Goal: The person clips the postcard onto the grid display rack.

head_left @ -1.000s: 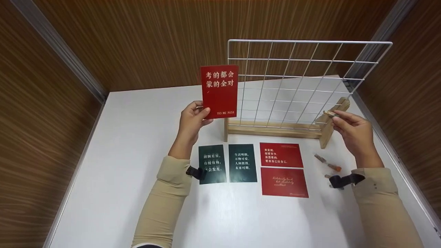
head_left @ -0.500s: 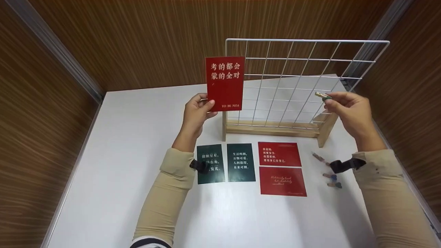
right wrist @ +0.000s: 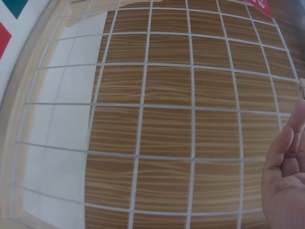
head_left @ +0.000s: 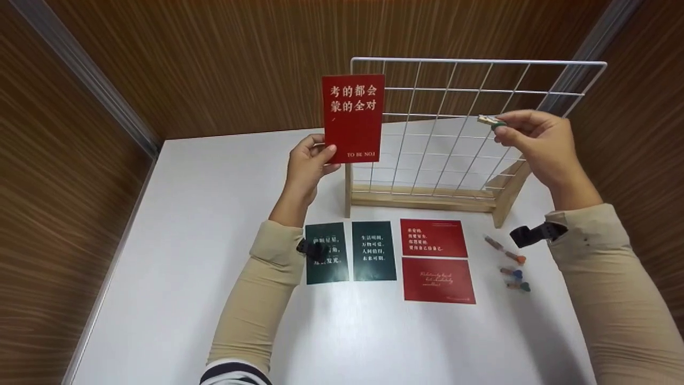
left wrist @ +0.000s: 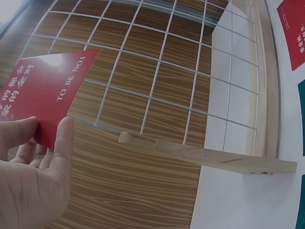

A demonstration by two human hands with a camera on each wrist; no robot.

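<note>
Nearest me, three pegs (head_left: 511,274) lie on the table (head_left: 187,240), right of two flat red cards (head_left: 438,289) and two green cards (head_left: 374,270). Beyond, left hand (head_left: 309,167) pinches an upright card (head_left: 354,125) by its lower corner, at the rack's (head_left: 422,203) left end; contact unclear. Right hand (head_left: 542,147) pinches a fourth peg (head_left: 487,121) before the grid. Wood wall (head_left: 224,64) behind.

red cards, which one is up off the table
The red card reading "TO BE NO.1": it is raised in the left hand's grip, while the other two red cards lie flat on the table.
</note>
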